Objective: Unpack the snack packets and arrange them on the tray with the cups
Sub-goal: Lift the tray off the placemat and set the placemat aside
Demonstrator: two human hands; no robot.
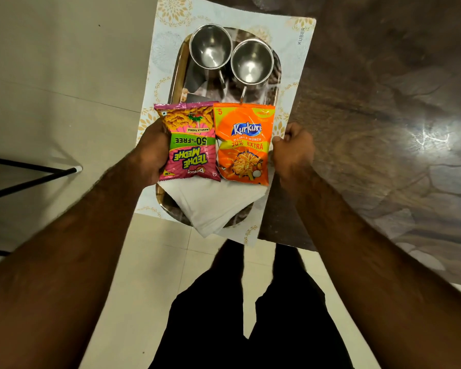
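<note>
— Since everything seems loaded already, what is left to get right?

— Settling or carrying it, I'd judge. Take the table (383, 102) first. Its dark top runs off beyond the right hand (293, 147), but the placemat (298, 62) reaches past that dark top on the side of the left hand (151, 153). I can't tell what supports it there, so don't let go on trust.

— And the grip?

— The tray (180, 65) lies lengthwise between the two hands. The right hand is a closed fist on the rim, thumb on top. The left hand curls round the opposite rim, its fingertips hidden under a packet. Move both sides together and keep the tray level.

— What about the white cloth?

— The white cloth (213, 206) lies under the packets' near ends, on the wrist side of both hands. One corner hangs over the tray's near end, so mind that it doesn't snag or drag.

— And the snacks?

— The pink packet (190, 145) touches the left hand, and the orange packet (244, 147) lies just beside the right thumb. They meet edge to edge midway between the hands. They look light and glossy, so I'd expect a tilt to slide them.

— The cups?

— They're out past the knuckles at the tray's far end. The left cup (210, 46) and the right cup (251, 62) stand upright and close together, handles pointing back at the packets. A jolt would probably upset those first.
</note>
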